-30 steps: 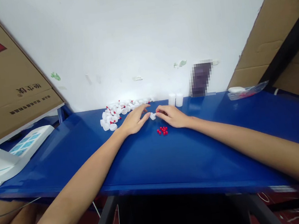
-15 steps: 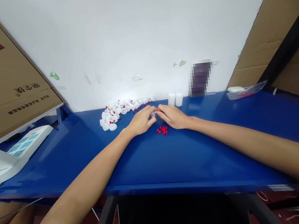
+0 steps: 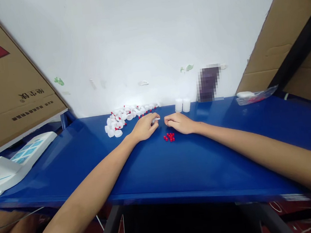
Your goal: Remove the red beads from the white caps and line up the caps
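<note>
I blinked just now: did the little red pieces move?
No, the red pieces stayed in the same spot on the blue table, judged by its front edge.

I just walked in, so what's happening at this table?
A person's left hand pinches a small white plastic piece. The right hand, fingers curled, is close by but apart; whether it holds anything is hidden. Small round red pieces lie on the blue table, nearer the person. Round white plastic pieces, some red-tipped, lie heaped leftward.
</note>
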The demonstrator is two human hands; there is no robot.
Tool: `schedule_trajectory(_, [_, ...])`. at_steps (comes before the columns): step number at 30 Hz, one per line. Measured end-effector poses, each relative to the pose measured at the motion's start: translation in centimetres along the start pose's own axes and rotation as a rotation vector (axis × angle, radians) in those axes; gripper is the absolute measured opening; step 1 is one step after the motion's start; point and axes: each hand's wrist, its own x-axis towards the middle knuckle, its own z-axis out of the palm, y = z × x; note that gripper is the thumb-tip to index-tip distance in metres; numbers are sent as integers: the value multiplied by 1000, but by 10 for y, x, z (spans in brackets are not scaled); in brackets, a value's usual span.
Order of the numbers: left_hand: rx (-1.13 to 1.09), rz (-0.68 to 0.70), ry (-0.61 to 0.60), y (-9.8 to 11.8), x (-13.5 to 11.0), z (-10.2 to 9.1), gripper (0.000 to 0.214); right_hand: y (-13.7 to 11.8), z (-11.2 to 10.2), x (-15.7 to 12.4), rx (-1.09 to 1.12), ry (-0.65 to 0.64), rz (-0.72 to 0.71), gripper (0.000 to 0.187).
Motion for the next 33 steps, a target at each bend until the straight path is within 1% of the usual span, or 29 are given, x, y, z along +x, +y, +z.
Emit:
schedule_trajectory(3, [2, -12, 5, 1, 0, 0, 22, -1, 0, 2, 30, -10, 81, 13])
schedule_trajectory(6, [-16, -16, -2, 0, 0, 0, 18, -2, -3, 4, 109, -43, 118, 19])
schedule_trajectory(10, [-54, 37, 42, -1, 0, 0, 26, 0, -7, 5, 154, -100, 73, 35])
schedule_trajectory(13, [-41, 48, 49, -2, 1, 1, 26, 2, -6, 4, 101, -101, 39, 31])
schedule_trajectory(17, [-25, -4, 7, -2, 2, 1, 30, 3, -3, 3, 11, -119, 46, 25])
schedule_trajectory(25, [-49, -29, -9, -2, 2, 2, 24, -2, -2, 0, -76, -111, 33, 24])
schedule_trajectory(30, [-32, -31, -21, 0, 1, 1, 26, -4, -3, -2, -77, -122, 19, 29])
schedule_trajectory(33, [0, -18, -39, 0, 1, 1, 34, -4, -5, -3, -38, -130, -2, 31])
